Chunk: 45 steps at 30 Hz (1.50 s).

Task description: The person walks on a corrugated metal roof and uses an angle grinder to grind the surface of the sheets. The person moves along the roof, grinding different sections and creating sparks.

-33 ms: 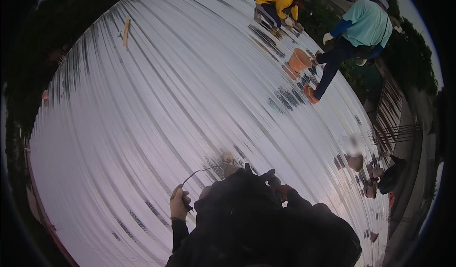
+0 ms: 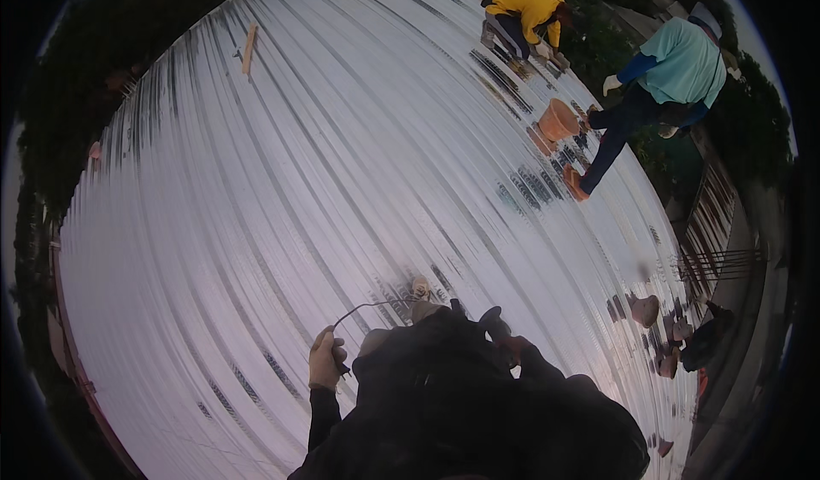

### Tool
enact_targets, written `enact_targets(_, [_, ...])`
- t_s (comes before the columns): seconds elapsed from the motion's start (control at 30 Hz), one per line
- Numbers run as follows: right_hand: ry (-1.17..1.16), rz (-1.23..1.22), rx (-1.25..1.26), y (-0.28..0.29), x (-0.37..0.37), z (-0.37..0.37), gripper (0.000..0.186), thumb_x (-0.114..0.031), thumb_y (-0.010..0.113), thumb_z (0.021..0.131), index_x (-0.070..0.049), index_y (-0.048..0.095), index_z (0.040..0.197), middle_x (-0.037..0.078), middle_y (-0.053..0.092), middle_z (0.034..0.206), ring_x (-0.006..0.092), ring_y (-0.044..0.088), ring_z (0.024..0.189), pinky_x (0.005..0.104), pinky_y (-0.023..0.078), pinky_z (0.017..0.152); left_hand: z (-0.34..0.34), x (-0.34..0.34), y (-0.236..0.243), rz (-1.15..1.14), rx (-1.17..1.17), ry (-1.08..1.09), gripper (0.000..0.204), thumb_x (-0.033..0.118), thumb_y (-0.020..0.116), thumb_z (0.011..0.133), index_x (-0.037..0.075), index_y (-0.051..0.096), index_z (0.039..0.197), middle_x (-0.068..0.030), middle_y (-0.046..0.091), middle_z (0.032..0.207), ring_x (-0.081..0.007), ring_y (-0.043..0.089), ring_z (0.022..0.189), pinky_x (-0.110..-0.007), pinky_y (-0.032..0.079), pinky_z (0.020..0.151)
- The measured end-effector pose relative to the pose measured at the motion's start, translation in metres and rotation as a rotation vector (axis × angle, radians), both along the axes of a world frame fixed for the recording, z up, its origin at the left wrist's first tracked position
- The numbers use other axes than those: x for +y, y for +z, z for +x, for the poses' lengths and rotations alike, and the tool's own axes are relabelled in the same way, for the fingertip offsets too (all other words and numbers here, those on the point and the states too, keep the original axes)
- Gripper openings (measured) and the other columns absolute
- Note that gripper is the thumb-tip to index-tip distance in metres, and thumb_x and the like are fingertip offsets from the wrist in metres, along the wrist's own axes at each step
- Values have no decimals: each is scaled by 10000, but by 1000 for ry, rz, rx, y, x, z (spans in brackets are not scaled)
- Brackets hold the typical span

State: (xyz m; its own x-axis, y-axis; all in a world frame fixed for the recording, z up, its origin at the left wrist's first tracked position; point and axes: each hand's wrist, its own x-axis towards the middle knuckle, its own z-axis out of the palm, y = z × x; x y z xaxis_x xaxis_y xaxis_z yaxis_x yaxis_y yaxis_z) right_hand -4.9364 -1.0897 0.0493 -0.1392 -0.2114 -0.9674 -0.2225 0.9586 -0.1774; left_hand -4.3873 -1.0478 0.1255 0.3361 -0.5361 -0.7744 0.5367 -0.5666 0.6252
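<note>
My left hand [image 2: 326,360], in a light glove, is closed around a thin dark cable [image 2: 363,307] at the left side of my body. The cable arcs up and right toward my shoe [image 2: 420,289] on the ribbed metal roof sheeting [image 2: 282,181]. A short dark end hangs below my fingers. My right hand [image 2: 514,347] shows dimly as a reddish patch at the end of my dark sleeve. It seems closed on a dark tool [image 2: 493,321] whose rounded end sticks up; its kind and my fingers are not clear.
Near the right edge stands a person in teal [image 2: 683,61]; another in yellow [image 2: 525,6] bends over the far edge. An orange bucket [image 2: 559,121] is beside them. A wooden strip [image 2: 248,49] lies far left. Several clay-coloured pots [image 2: 645,311] and rebar [image 2: 722,264] are at right.
The whole scene has shifted slightly right and down in the view. Both hands keep nearly the same place and hold. The person in teal and the one in yellow keep their postures.
</note>
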Motion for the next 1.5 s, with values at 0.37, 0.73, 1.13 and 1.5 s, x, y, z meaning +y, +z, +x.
enact_targets(0.37, [-12,-244,-48,-51,-248,99,403,-321,918,824,23,816,1007,123,811,919,239,771,754,427,628,712,95,-153,-38,-23,118,33,426,283,642,1124,105,639,1510,-34,684,912,-144,619,669,-334,511,564])
enact_targets(0.73, [-191,-55,-46,-52,-304,291,426,-303,951,781,7,816,1040,146,805,960,285,777,761,483,642,739,344,-358,5,-171,-101,-10,424,266,588,1146,82,613,1528,7,658,870,-97,591,630,-260,442,519])
enact_targets(1.13, [33,121,-14,-47,-425,435,633,-337,981,736,19,783,1220,207,759,1253,323,755,1099,488,630,852,415,-442,-49,-2,59,-29,389,270,596,1145,124,618,1505,-14,652,867,-139,591,634,-321,480,527])
enact_targets(1.5, [-18,-69,6,-130,-653,494,577,-335,977,733,-1,787,1163,172,783,1091,290,770,947,497,624,812,492,-653,7,14,20,-63,375,322,659,1115,111,675,1424,-34,675,847,-170,617,590,-350,512,520])
